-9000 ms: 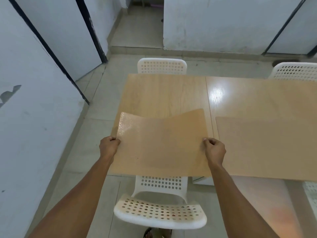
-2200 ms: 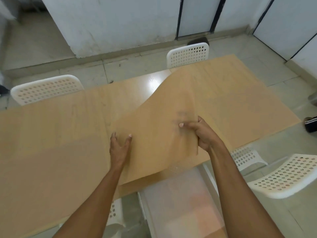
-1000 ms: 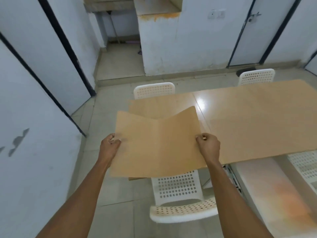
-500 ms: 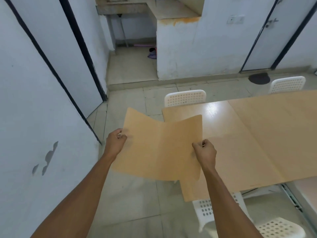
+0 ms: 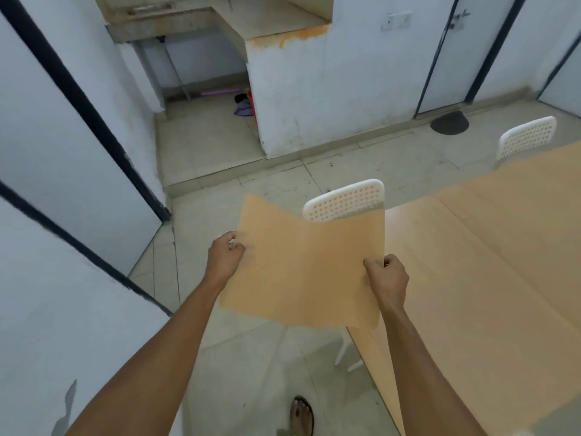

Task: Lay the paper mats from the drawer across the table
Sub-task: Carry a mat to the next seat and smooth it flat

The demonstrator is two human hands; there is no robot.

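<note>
1. Tan paper, one paper mat [image 5: 306, 269], hangs in the air, sagging along a soft middle crease, mostly above the floor [image 5: 251, 357] just left of the table [image 5: 471, 294].
2. The left hand [image 5: 224, 259] pinches the mat's left edge, fingers curled round it; the right hand [image 5: 387, 278] grips the right edge the same way, thumb on top.
3. Beyond the right hand's fingers the mat's right edge overlaps the table's near corner.
4. Past the fingertips, behind the mat's top edge, a white perforated chair [image 5: 345, 201] shows.
5. Further right, another mat [image 5: 518, 221] lies on the table; a second chair [image 5: 528, 136] stands behind.
</note>
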